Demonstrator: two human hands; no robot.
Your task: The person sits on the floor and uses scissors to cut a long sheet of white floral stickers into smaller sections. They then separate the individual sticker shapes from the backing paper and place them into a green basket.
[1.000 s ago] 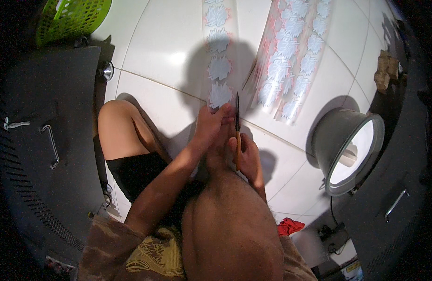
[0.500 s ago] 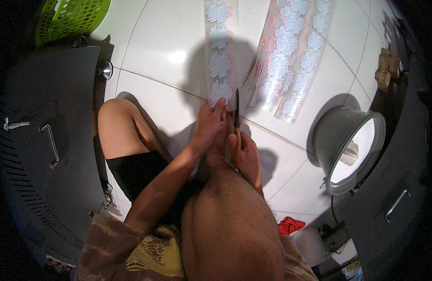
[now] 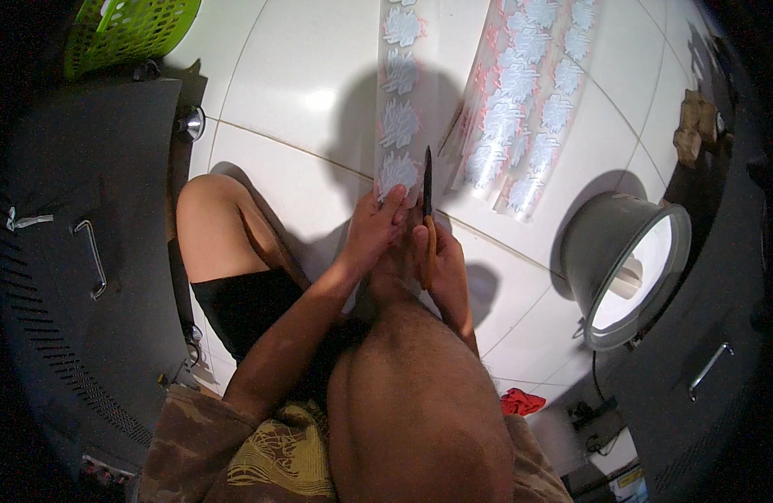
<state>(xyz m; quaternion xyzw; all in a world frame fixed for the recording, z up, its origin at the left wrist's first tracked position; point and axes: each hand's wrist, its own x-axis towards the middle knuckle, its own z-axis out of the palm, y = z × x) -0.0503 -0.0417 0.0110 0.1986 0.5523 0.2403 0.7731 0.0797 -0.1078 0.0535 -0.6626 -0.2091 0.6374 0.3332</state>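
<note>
My left hand [image 3: 376, 228] presses its fingers on the near end of a long clear strip printed with white patterned shapes [image 3: 400, 109], which lies on the white tiled floor. My right hand [image 3: 441, 260] grips scissors with an orange handle and dark blades [image 3: 426, 189]; the blades point away from me along the strip's right edge. Both hands sit just past my raised right knee [image 3: 411, 402]. My left knee [image 3: 206, 214] is bent to the left.
A second, wider sheet of white and pink shapes [image 3: 525, 101] lies to the right of the strip. A grey lamp shade [image 3: 625, 251] stands at the right, dark cabinets [image 3: 76, 251] on both sides, a green basket [image 3: 126, 29] at top left, a red cloth [image 3: 520, 402] near my right side.
The hands and scissors stay in almost the same place; the left fingers have shifted slightly on the strip's end.
</note>
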